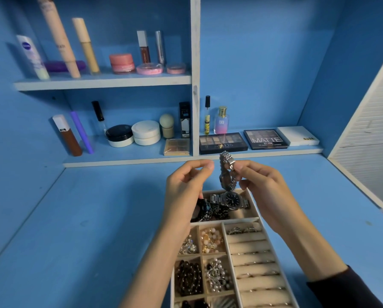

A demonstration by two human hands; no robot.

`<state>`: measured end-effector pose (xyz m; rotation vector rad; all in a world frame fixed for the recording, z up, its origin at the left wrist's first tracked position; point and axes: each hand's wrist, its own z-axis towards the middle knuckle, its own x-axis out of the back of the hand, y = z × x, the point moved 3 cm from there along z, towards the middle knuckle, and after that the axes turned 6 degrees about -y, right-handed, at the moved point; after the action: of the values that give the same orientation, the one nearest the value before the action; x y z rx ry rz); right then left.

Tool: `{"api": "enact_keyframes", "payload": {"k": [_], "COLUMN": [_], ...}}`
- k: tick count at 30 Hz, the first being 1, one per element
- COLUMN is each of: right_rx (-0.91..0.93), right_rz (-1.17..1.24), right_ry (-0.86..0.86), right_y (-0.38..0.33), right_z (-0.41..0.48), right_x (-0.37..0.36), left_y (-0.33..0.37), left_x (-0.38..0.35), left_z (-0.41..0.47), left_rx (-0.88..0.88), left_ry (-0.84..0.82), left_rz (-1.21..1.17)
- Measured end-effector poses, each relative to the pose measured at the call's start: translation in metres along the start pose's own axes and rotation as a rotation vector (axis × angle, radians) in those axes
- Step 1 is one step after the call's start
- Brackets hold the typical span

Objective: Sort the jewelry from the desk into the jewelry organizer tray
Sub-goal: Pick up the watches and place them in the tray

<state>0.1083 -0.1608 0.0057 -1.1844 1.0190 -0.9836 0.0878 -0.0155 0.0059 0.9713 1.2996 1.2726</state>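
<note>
Your right hand [260,185] pinches a silver metal-link watch [227,172] above the beige compartmented organizer tray [256,218]; your left hand [186,185] hovers beside it, fingers curled, gripping nothing.

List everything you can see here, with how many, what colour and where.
silver watch: one, silver, held above the tray
jewelry organizer tray: one, beige, on the blue desk
watches in tray: at least two, silver and black, far compartment
beads and bracelets: several heaps, gold, black, silver, small left compartments
rings: several, ring rolls at right
cosmetics: many, mixed colours, upper and lower shelves
eyeshadow palettes: several, mostly black, lower shelf
left hand: one, beside the watch, fingers curled
right hand: one, pinching the silver watch
</note>
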Motion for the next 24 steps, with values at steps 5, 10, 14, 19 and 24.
{"api": "enact_keyframes", "payload": {"k": [5,10,14,19,24], "right_rx": [-0.008,0.022,0.030,-0.022,-0.075], "right_rz": [0.026,0.011,0.002,0.017,-0.050], "right_ry": [0.020,0.014,-0.008,-0.050,-0.171], "right_y": [0.003,0.003,0.004,0.005,0.005], "right_z": [0.001,0.001,0.002,0.002,0.001], "right_x": [0.004,0.004,0.004,0.003,-0.002], "left_y": [-0.003,-0.004,0.000,0.006,0.008], "left_x": [0.001,0.002,0.000,-0.005,-0.009], "left_z": [0.001,0.001,-0.001,-0.004,-0.005], "left_rx": [0.015,0.002,-0.035,-0.086,-0.152], "left_ry": [-0.006,-0.012,-0.032,-0.203,-0.277], "left_rz": [-0.030,-0.030,0.008,0.050,0.075]}}
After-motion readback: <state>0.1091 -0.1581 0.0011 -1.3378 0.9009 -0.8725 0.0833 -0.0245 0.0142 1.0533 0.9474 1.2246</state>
